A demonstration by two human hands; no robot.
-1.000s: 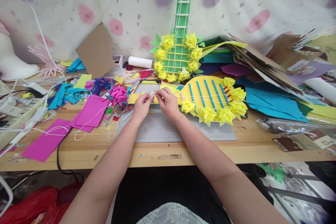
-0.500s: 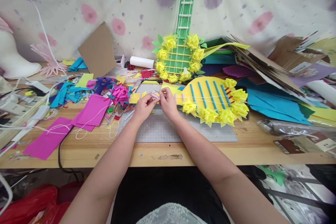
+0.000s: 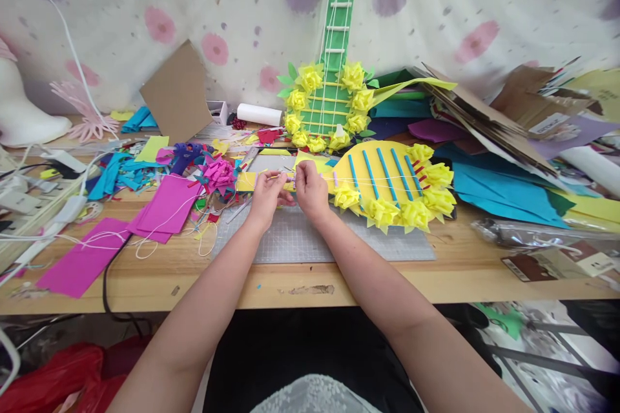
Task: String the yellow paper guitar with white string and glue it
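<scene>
A yellow paper guitar (image 3: 382, 168) with blue bars and yellow paper flowers lies across the grey cutting mat (image 3: 387, 248). Its narrow neck runs left under my hands, toward a magenta paper flower (image 3: 219, 174). White strings stretch along the body. My left hand (image 3: 266, 199) is on the neck, thumb and fingers closed around a small purple paper roll (image 3: 291, 179). Close beside it, my right hand (image 3: 311, 190) has its fingers curled together at the neck; what they pinch is too small or hidden to make out.
Behind stands a green paper guitar (image 3: 334, 103) ringed with yellow flowers. Magenta paper sheets (image 3: 167, 206), white string and paper scraps spread to the left. Blue paper (image 3: 504, 193) and stacked cardboard (image 3: 489, 116) fill the right. A white roll (image 3: 259, 114) lies at the back.
The purple roll and my left fingers are lower, down at the guitar's neck. My right fingers have curled in more. The whole view has shifted slightly.
</scene>
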